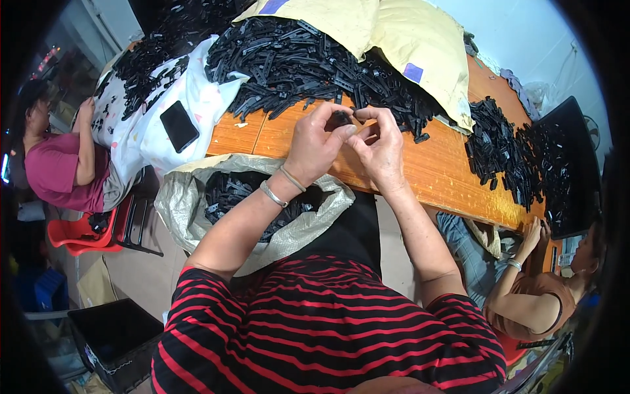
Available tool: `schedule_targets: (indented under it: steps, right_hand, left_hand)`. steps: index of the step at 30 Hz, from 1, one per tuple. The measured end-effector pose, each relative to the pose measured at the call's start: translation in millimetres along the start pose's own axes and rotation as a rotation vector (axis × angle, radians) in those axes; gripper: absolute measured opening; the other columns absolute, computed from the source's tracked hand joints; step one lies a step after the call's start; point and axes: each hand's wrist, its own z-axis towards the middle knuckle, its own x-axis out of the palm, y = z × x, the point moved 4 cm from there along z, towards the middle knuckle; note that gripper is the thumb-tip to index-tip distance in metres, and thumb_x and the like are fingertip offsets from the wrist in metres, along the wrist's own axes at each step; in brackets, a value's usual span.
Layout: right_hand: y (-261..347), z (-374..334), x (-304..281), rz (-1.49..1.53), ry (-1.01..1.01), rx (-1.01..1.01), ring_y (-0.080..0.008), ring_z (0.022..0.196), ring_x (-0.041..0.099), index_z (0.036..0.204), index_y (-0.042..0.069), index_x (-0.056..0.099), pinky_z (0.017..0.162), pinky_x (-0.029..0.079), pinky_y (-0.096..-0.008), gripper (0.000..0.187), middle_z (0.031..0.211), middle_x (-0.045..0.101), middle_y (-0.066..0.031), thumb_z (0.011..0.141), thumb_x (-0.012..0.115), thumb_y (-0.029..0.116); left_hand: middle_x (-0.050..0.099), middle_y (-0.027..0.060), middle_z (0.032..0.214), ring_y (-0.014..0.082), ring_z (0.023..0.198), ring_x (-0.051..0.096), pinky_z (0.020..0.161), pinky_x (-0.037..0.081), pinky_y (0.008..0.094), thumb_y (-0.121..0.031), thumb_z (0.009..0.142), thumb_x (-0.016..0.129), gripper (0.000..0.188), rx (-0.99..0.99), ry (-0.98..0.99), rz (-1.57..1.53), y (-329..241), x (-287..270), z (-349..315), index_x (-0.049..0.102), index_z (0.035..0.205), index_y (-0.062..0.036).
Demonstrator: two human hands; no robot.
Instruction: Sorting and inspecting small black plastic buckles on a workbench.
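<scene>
My left hand [312, 143] is closed in a pinch on a small black plastic piece [340, 120], partly covered by the fingers. Meeting it from the other side, my right hand [382, 146] has its thumb and index finger bent together at a dark bit of the same piece. Both hands are over the front edge of the wooden table [433, 167]. Just beyond them lies a big heap of long, slotted black plastic pieces [295, 65]. Below my left wrist, an open woven sack [180, 197] holds more black pieces.
Yellowish sacks [420, 43] lie over the heap's back. A phone [179, 126] rests on a white patterned cloth [220, 98] at left. Another black pile [495, 144] is at right. One person sits left, another right. A black crate [118, 335] stands lower left.
</scene>
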Motion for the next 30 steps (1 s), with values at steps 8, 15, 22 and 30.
schedule_targets:
  steps: [8, 15, 22, 30]
  right_hand:
    - [-5.9, -18.5, 21.9, -0.042, 0.16, -0.042, -0.0192, 0.056, 0.059, 0.092, 0.002, 0.059, 0.053, 0.048, -0.0329, 0.024, 0.079, 0.063, -0.0102, 0.075, 0.075, 0.007]
    - [12.8, -28.4, 34.8, 0.024, 0.257, 0.004, -0.0217, 0.058, 0.061, 0.087, 0.001, 0.057, 0.053, 0.048, -0.0334, 0.03, 0.076, 0.062, -0.0117, 0.073, 0.079, 0.015]
    - [26.3, -35.1, 49.7, 0.089, 0.376, 0.022, -0.0247, 0.061, 0.062, 0.082, 0.001, 0.056, 0.055, 0.048, -0.0352, 0.036, 0.069, 0.059, -0.0115, 0.072, 0.081, 0.025]
    - [-3.3, -4.5, 35.6, -0.001, 0.534, 0.109, -0.0162, 0.069, 0.063, 0.088, 0.002, 0.066, 0.064, 0.05, -0.0301, 0.016, 0.079, 0.066, -0.0107, 0.081, 0.072, 0.014]
  left_hand:
    - [0.064, 0.0031, 0.084, 0.007, 0.076, 0.061, 0.068, 0.05, 0.022, -0.004, 0.086, 0.065, 0.015, -0.089, -0.047, -0.078, 1.9, -12.1, -15.4, 0.061, 0.099, 0.0016]
    - [0.064, 0.0022, 0.077, 0.0055, 0.071, 0.059, 0.063, 0.049, 0.0216, -0.007, 0.089, 0.063, 0.01, -0.166, -0.047, -0.1, -6.9, -29.2, -32.1, 0.061, 0.094, 0.0017]
    - [0.062, -0.0002, 0.078, 0.0033, 0.07, 0.054, 0.062, 0.045, 0.0196, -0.01, 0.092, 0.059, 0.011, -0.207, 0.041, 0.006, -27.3, -53.0, -52.2, 0.062, 0.093, 0.001]
    - [0.066, 0.0093, 0.085, 0.0182, 0.07, 0.062, 0.067, 0.049, 0.0293, -0.017, 0.092, 0.057, 0.02, -0.167, 0.429, 0.69, -26.8, -93.2, -57.0, 0.067, 0.091, 0.0004]
